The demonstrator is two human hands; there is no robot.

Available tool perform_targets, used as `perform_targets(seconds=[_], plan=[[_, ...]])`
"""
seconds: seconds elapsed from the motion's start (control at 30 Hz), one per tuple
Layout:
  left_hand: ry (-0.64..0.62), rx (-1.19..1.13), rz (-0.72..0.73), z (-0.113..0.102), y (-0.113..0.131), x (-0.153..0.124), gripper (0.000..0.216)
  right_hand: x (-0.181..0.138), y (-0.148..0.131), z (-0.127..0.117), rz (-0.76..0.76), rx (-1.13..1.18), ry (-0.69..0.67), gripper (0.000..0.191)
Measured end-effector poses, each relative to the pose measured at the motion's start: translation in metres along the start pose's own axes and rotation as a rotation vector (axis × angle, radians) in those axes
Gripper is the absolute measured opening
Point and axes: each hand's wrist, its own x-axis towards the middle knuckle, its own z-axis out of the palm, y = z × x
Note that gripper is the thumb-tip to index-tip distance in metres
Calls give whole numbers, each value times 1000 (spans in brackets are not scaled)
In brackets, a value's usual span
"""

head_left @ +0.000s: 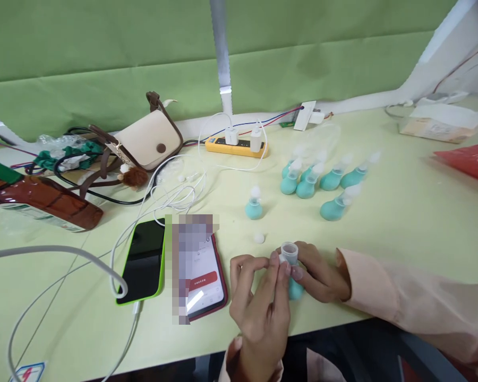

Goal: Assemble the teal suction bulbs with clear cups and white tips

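Observation:
Close to the table's front edge, my right hand (321, 271) is wrapped round a teal squeeze bulb (296, 289) with a clear, open-mouthed plastic cup (289, 251) on top. Fingertips of my left hand (258, 302) are pinched together against the cup's side; they may hold a small whitish piece, too hidden to name. A small white round piece (259, 237) lies on the table just beyond my hands. Farther off, one teal bulb with a clear tip (254, 208) stands alone. Several similar bulbs (306, 187) are grouped to the right, some leaning.
Left of my hands lie a phone with a lit screen (207, 276) and a green-cased phone (145, 260), with white cables around. A brown bottle (48, 204), a cream handbag (149, 140) and a yellow power strip (235, 148) are behind. A tissue pack (442, 122) sits far right.

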Motion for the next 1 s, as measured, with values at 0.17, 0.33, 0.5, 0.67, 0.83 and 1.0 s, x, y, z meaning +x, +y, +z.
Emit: perform_targets(seconds=[0.17,0.33,0.5,0.67,0.83,1.0], plan=[[17,54,82,-2,2,-1,28,1,-1,-1,-8,74,-56,28],[1,108,163,-2,-1,-2,29,1,-5,-4,15,151,-61,27],[25,184,216,-2,-1,-5,32,0,-5,-5,32,196,-63,28],[73,136,101,-1,1,-5,30,0,-6,-6,38,238,-80,28],[59,-59,51,0,-1,-3,30,1,-9,-8,93,262,-86,31],[0,-243,-90,-2,-5,-4,27,2,-9,-10,129,271,-118,35]])
